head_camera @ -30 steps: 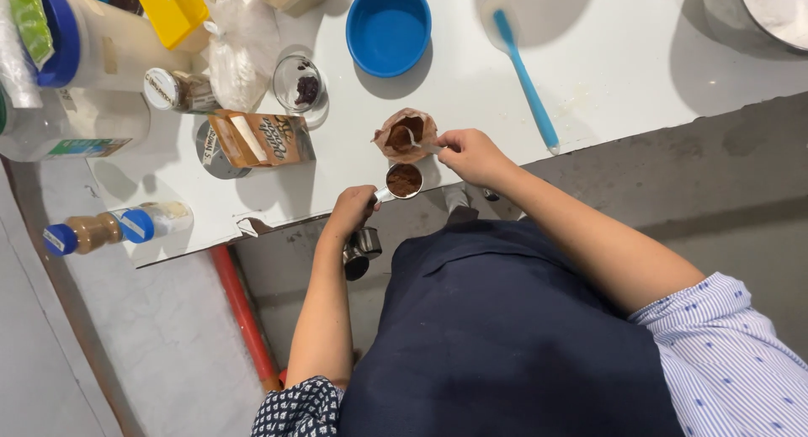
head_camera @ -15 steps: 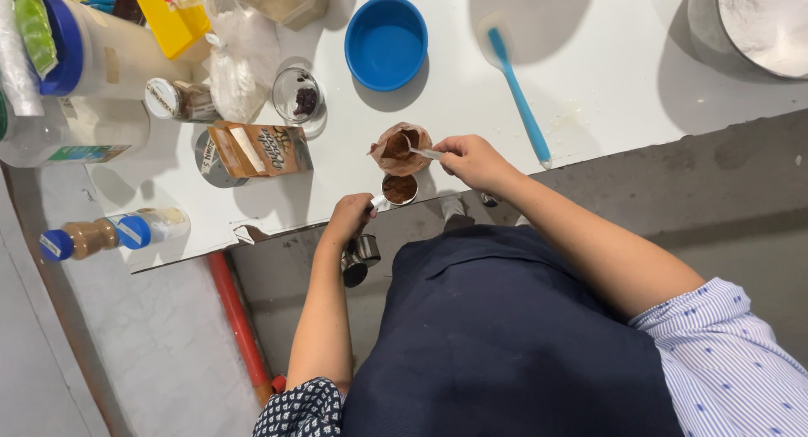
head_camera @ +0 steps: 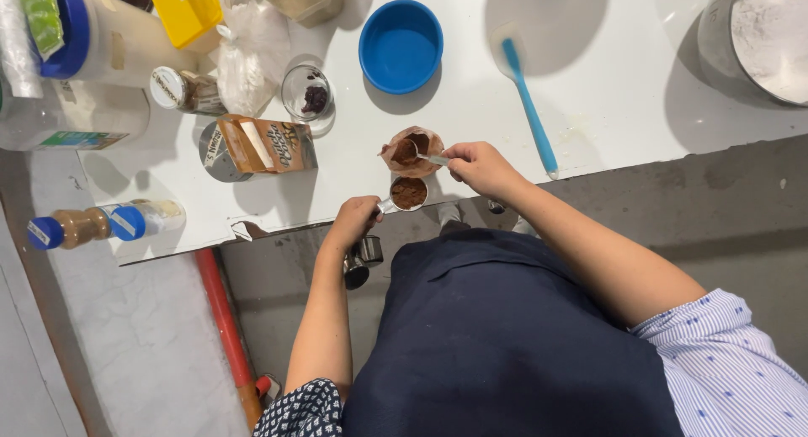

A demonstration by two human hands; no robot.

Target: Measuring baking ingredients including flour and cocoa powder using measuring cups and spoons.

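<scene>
Left hand [head_camera: 353, 221] is gripping a measuring cup [head_camera: 408, 193] of brown powder at the desk [head_camera: 606, 84] edge, spare cups dangling; a tilt risks spilling onto the floor. Right hand [head_camera: 478, 164] is pinching a small spoon [head_camera: 433, 159] in the open brown pouch [head_camera: 408, 149], which could tip over.

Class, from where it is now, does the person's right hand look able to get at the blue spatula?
Probably yes: the right hand lies just left of the blue spatula, bare counter between, though it holds a small spoon.
</scene>
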